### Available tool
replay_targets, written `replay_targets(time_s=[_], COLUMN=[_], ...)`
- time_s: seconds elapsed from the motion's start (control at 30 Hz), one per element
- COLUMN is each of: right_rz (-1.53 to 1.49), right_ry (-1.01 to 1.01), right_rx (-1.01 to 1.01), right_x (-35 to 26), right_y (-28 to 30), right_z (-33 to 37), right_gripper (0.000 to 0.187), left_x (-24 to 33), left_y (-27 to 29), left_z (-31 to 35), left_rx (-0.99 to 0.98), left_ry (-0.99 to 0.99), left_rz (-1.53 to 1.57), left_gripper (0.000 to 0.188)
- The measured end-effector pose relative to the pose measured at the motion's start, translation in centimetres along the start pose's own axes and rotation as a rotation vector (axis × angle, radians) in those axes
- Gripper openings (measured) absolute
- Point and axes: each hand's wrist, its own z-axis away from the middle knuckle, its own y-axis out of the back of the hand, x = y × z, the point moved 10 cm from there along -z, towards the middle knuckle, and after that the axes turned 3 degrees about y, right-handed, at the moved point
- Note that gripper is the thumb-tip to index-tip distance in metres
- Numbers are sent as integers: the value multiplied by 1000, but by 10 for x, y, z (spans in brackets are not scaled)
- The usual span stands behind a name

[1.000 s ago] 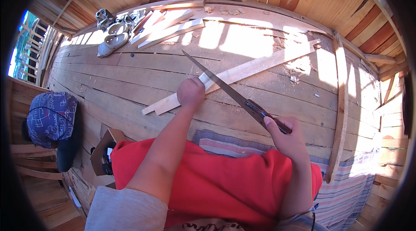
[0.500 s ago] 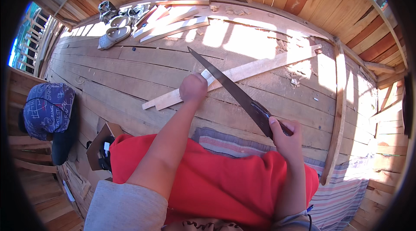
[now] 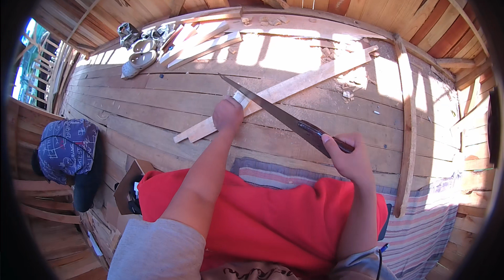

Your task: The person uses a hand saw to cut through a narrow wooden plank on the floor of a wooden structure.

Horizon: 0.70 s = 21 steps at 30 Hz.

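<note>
My left hand (image 3: 228,114) is closed round a short pale piece of wood (image 3: 241,98), whose end sticks out past my fist. It presses down over the long wooden plank (image 3: 299,87), which lies slantwise on the floorboards. A second, narrower strip seems to lie along the plank at its near left end. In my right hand (image 3: 349,155) is the dark handle of a handsaw (image 3: 283,115). Its blade points up and left, crossing over the plank just right of my left fist. Whether the teeth touch the wood, I cannot tell.
Several loose boards (image 3: 205,49) and a pair of clogs (image 3: 140,60) lie at the far left. Wood scraps (image 3: 349,87) are scattered about the plank's far end. A beam (image 3: 407,133) lies at the right, beside a striped mat (image 3: 420,227). Another person's patterned cap (image 3: 68,149) shows at the left.
The whole view has shifted slightly down and left. My right hand has moved forward with the saw, and the blade lies at a flatter slant. My left hand keeps its grip.
</note>
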Motion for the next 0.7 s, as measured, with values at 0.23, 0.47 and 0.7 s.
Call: replay_targets(time_s=[0.23,0.47,0.7], right_rz=[45,66,77], right_ry=[185,153,160], right_rx=[-57,29,17], right_x=[-40,-15,-18], right_y=[-104,-66,-80], right_z=[-18,-31,-15], right_gripper=[49,49,49], left_x=[-6,23,4], left_y=[-14,21,-9], left_z=[-10,27,18], left_rx=[-38,132,-192], left_ry=[-96,-367,-632], left_rz=[-34,233,-147], left_gripper=[56,45,85])
